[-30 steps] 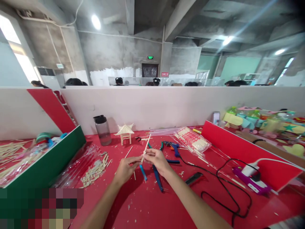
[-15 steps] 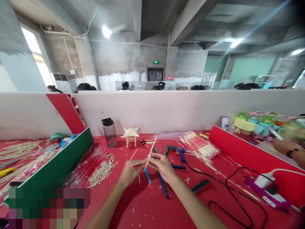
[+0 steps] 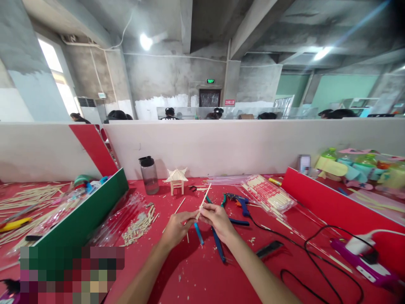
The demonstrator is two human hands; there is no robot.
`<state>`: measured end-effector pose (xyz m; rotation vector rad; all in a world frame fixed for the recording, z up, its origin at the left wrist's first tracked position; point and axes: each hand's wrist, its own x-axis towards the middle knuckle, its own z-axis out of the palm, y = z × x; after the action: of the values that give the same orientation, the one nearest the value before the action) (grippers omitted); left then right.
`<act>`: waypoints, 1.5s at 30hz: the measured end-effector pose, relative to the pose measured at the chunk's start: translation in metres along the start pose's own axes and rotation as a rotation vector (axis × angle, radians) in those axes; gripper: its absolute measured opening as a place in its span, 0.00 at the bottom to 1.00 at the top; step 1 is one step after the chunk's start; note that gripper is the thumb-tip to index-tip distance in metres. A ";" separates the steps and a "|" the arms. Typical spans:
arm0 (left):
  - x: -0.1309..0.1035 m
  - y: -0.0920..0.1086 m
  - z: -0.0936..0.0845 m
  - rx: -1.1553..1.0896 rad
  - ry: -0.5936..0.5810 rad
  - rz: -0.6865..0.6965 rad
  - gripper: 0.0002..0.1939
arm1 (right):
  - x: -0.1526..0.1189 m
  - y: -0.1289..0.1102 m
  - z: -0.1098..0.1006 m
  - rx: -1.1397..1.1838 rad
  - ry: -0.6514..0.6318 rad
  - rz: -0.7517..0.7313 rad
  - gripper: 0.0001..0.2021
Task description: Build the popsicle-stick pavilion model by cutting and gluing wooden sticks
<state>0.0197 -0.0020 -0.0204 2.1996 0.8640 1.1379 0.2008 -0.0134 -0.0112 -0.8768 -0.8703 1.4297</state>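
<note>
A thin pale wooden stick [image 3: 206,195] slants up and away between my hands. My right hand [image 3: 219,219] pinches it near its lower part with thumb and fingers. At its lower end my left hand [image 3: 177,228] is closed in a pinch, its fingertips close to the right ones. Just below the fingers a blue strip [image 3: 199,234] lies on the red tabletop. Pliers with blue handles [image 3: 218,245] rest partly behind my right hand. Beyond the hands stands a small pavilion model [image 3: 177,182] built of sticks.
A water bottle [image 3: 149,176] stands beside the model. Short cut sticks [image 3: 139,226] are heaped at left. A blue glue gun [image 3: 243,203], bagged sticks [image 3: 268,193], a black-handled tool [image 3: 268,249] and a purple power strip [image 3: 363,264] with cords lie right. Green [image 3: 82,211] and red [image 3: 335,207] dividers flank the space.
The whole view has shifted a little, so things sit slightly further right. Both hands keep the stick in nearly the same pose. At far right, another person's arm has left the view.
</note>
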 end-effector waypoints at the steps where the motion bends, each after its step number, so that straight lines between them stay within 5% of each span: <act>1: 0.000 0.000 0.000 0.011 0.002 0.006 0.16 | 0.000 0.000 0.000 -0.001 -0.001 0.006 0.19; 16: -0.003 -0.002 0.000 0.054 0.020 0.062 0.15 | -0.004 -0.005 -0.001 -0.018 -0.050 0.017 0.19; 27: 0.005 0.020 -0.002 -0.121 -0.045 -0.124 0.17 | -0.001 -0.006 -0.001 -0.027 -0.013 -0.024 0.18; 38: 0.011 0.010 0.007 -0.496 0.050 -0.420 0.21 | 0.001 -0.003 -0.003 -0.204 -0.019 -0.069 0.20; 45: 0.011 0.021 0.011 -0.513 0.117 -0.532 0.22 | 0.001 -0.002 0.002 -0.272 -0.043 -0.118 0.19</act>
<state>0.0404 -0.0091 -0.0061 1.3917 0.9929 1.0726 0.2000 -0.0124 -0.0082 -0.9824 -1.1491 1.2491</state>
